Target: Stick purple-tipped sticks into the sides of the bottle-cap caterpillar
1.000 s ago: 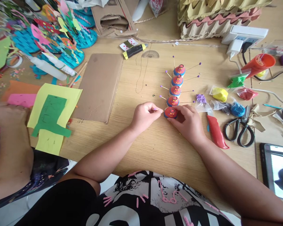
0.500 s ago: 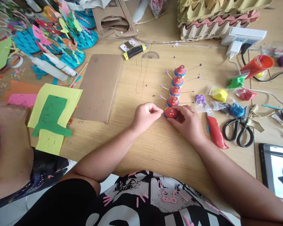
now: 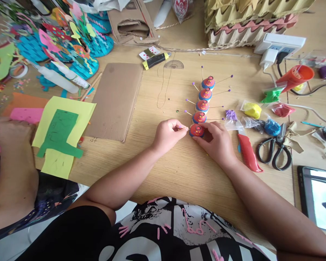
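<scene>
So I'm using the near face (image 3: 197, 131), the closest red-and-blue piece in the row, as my landmark. Far left of it, a co-worker's hand (image 3: 12, 132) is by some yellow paper (image 3: 83, 112) with a green cutout (image 3: 59, 127) on it. A cardboard sheet (image 3: 114, 101) is left of the near face too, but closer in.

Right beside it on the left, the left hand (image 3: 168, 134) has thumb and finger pinched together on a thin stick (image 3: 183, 127), aimed at its side. Can't tell if the tip's actually in. The other four faces (image 3: 205, 95) line up behind it with purple-tipped sticks (image 3: 196, 86) out both sides, so the near one looks like the odd one out.

On its right edge, the right hand (image 3: 218, 143) has it clamped between thumb and fingers. Further right there's a red-handled tool (image 3: 248, 152), then scissors (image 3: 282, 131), then a phone (image 3: 316, 195).
</scene>
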The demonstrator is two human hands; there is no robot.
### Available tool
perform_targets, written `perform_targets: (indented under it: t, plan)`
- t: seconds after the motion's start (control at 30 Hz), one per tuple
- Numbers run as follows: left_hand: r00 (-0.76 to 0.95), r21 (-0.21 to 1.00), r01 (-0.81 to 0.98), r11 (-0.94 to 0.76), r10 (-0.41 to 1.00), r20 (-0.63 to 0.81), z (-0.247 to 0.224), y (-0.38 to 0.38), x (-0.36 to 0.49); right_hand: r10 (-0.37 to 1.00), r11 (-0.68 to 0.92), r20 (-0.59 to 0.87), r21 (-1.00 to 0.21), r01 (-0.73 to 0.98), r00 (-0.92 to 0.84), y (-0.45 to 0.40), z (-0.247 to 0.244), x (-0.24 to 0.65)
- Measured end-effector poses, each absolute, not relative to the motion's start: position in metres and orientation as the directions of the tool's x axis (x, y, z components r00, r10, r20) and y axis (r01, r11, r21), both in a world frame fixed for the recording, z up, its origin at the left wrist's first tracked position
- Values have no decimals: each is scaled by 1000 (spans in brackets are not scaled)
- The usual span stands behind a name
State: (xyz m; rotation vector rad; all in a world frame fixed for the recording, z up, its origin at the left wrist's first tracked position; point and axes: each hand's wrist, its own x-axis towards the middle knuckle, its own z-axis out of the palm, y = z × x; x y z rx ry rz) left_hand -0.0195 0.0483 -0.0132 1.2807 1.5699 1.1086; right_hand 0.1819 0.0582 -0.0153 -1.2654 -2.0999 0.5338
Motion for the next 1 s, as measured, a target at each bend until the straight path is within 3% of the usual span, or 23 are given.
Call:
perform_targets:
  t: [1.0]
  plan:
    - [-151,967,240,85,987,-49,-14,47,-21,871,490,303,-568,661,-386,55,-13,179]
